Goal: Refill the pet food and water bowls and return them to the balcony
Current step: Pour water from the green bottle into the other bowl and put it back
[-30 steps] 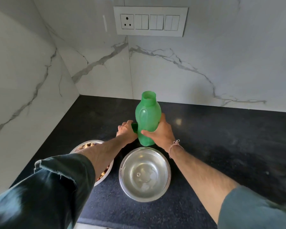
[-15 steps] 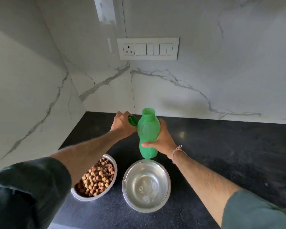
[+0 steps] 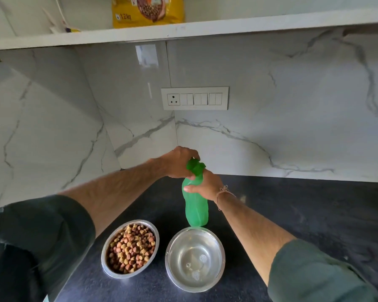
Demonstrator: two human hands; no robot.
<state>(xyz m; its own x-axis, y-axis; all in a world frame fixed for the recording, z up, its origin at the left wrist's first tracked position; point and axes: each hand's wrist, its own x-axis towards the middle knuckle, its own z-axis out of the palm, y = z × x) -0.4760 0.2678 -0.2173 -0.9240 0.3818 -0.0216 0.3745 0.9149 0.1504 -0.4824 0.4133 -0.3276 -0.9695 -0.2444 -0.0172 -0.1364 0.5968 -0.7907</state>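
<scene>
Two steel bowls sit side by side at the near edge of your dark countertop, and both are what you carry next: the food bowl on the left is heaped with brown and tan kibble, the water bowl just to its right holds clear water with a few bubbles, though how deep is hard to judge. Your left hand is curled over the green cap at the bottle's mouth, fingers closed on it, apparently seating it. The green plastic bottle stands upright just behind the water bowl, and your right hand is wrapped around its shoulder, steadying it. Up on the white shelf a yellow pet food bag stands against the wall. Filling looks done, so the carry to the balcony is what remains. Expect thin, stiff steel with smooth, possibly wet rims: take each bowl under the rolled lip with your thumb over the edge. The kibble bowl should be light and forgiving, though a tilt may spill pieces. The water bowl is probably heavier and will slosh, so keep it level and move slowly
</scene>
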